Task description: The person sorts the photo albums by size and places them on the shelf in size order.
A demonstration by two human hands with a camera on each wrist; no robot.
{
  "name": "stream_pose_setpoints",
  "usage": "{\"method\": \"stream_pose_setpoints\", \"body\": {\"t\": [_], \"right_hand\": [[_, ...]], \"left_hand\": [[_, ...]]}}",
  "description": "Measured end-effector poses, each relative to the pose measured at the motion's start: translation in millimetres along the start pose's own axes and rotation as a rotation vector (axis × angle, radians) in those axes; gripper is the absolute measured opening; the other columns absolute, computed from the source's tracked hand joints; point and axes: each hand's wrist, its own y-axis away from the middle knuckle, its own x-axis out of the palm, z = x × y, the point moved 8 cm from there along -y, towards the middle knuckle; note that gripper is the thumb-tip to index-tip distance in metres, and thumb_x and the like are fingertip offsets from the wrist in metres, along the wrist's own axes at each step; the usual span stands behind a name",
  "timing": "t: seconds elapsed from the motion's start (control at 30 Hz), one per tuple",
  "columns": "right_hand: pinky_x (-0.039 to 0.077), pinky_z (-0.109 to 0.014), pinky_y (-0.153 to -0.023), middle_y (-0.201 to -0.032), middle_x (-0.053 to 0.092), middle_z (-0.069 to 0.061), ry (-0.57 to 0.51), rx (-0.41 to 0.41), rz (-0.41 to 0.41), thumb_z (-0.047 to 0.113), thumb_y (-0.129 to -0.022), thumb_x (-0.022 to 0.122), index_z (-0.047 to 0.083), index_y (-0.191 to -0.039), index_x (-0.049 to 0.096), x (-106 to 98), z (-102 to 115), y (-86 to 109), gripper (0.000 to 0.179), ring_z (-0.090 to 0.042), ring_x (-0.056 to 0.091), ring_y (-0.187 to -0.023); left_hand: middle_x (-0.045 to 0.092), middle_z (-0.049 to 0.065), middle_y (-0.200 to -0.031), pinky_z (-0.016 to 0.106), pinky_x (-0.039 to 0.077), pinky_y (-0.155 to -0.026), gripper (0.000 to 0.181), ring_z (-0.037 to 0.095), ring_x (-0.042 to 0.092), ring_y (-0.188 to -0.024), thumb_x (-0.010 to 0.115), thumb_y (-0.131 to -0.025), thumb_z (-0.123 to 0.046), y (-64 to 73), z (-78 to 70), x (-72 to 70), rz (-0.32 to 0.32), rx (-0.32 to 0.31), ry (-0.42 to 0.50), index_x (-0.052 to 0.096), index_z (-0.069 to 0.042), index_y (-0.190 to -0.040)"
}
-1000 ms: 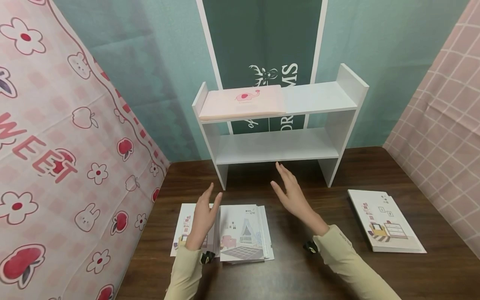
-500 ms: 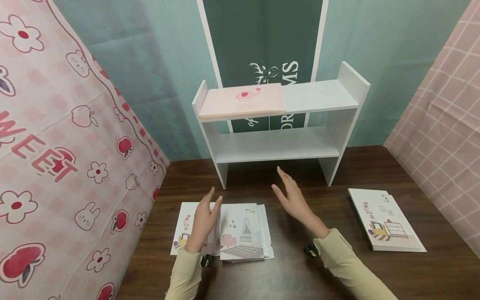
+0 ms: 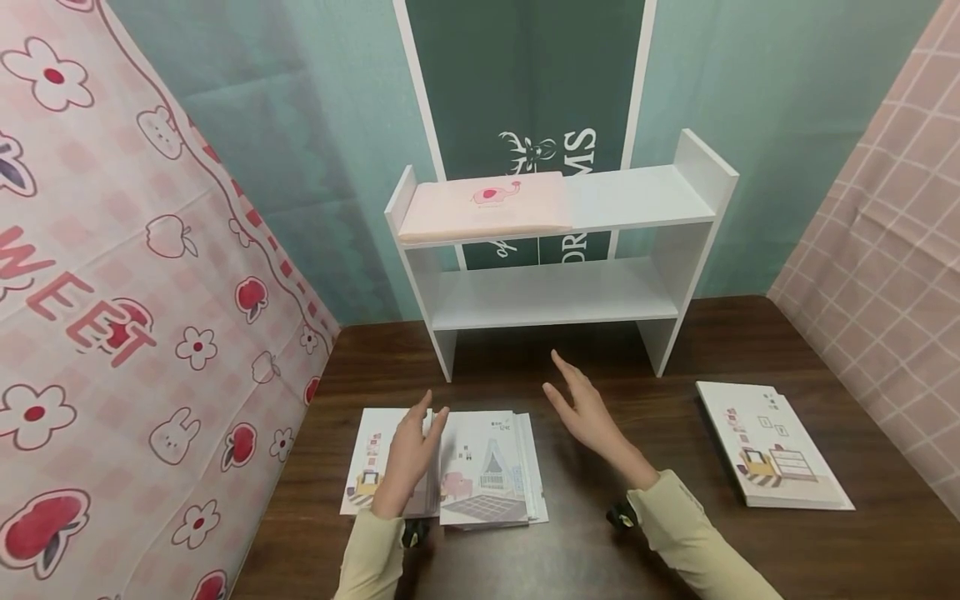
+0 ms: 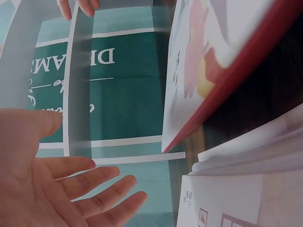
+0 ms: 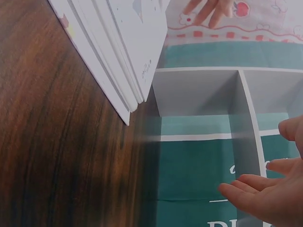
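Over the left stack of booklets (image 3: 365,454), whose white covers show a yellow armchair, hovers my left hand (image 3: 408,458); its fingers are spread and hold nothing. Right beside that stack lies a second stack of booklets (image 3: 487,467), showing a pink chair and a grey grid floor. My right hand (image 3: 592,425) is raised over the table to the right of these stacks, fingers extended, palm turned inward. The left wrist view has the left hand (image 4: 71,184) with its palm bare. Also bare is the palm of the right hand (image 5: 270,189) in the right wrist view.
A white two-tier shelf (image 3: 555,296) stands at the back of the dark wooden table (image 3: 585,542). On its top tier lies a flat pink package (image 3: 487,208) with an elephant print. Another stack of booklets (image 3: 783,454) sits at the right. Patterned cloths hang around the table.
Both hands have drawn back slightly toward the body, the left a little lower over its stack. The booklets and shelf stay where they were.
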Motion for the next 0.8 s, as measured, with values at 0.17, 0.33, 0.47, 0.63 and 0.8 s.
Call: {"method": "stream_pose_setpoints", "body": {"t": [0.17,0.33,0.47,0.63,0.8], "right_hand": [[0.041,-0.051,-0.096,-0.146,0.032,-0.019,-0.016,0.001,0.017,0.029,-0.097,0.049,0.009,-0.146,0.026,2.2,-2.5,2.7,0.058,-0.038,0.038,-0.128],[0.043,-0.051,-0.093,-0.144,0.034,-0.022,-0.025,0.029,0.037,0.03,-0.097,0.049,0.007,-0.145,0.029,5.8,-8.7,7.1,0.058,-0.042,0.044,-0.122],[0.043,-0.054,-0.092,-0.143,0.035,-0.023,-0.04,0.044,0.053,0.03,-0.097,0.049,0.007,-0.145,0.03,9.7,-12.6,10.8,0.057,-0.043,0.042,-0.123],[0.043,-0.054,-0.092,-0.143,0.037,-0.022,-0.05,0.05,0.078,0.03,-0.096,0.05,0.007,-0.144,0.032,16.4,-17.0,15.2,0.057,-0.041,0.041,-0.125],[0.04,-0.054,-0.096,-0.144,0.036,-0.021,-0.079,0.093,0.148,0.032,-0.096,0.05,0.006,-0.144,0.032,27.0,-25.1,21.1,0.057,-0.04,0.04,-0.127]], "left_hand": [[0.048,0.021,-0.134,0.051,0.043,-0.094,0.061,0.037,0.052,-0.116,0.045,-0.095,-0.046,2.8,4.7,1.0,0.024,-0.035,-0.013,0.041,-0.003,-0.139],[0.048,0.023,-0.134,0.051,0.045,-0.091,0.062,0.038,0.053,-0.115,0.044,-0.095,-0.046,6.8,8.8,4.1,0.063,-0.061,-0.049,0.041,-0.002,-0.138],[0.048,0.024,-0.133,0.049,0.048,-0.086,0.064,0.037,0.056,-0.11,0.044,-0.095,-0.047,9.9,12.9,8.5,0.097,-0.076,-0.049,0.041,-0.001,-0.138],[0.049,0.025,-0.131,0.047,0.05,-0.083,0.063,0.037,0.059,-0.105,0.045,-0.095,-0.046,12.3,18.5,13.3,0.131,-0.09,-0.045,0.041,0.0,-0.138],[0.054,0.027,-0.124,0.046,0.052,-0.079,0.066,0.037,0.063,-0.096,0.045,-0.095,-0.046,17.1,20.3,16.3,0.157,-0.092,-0.026,0.041,0.006,-0.135]]}}
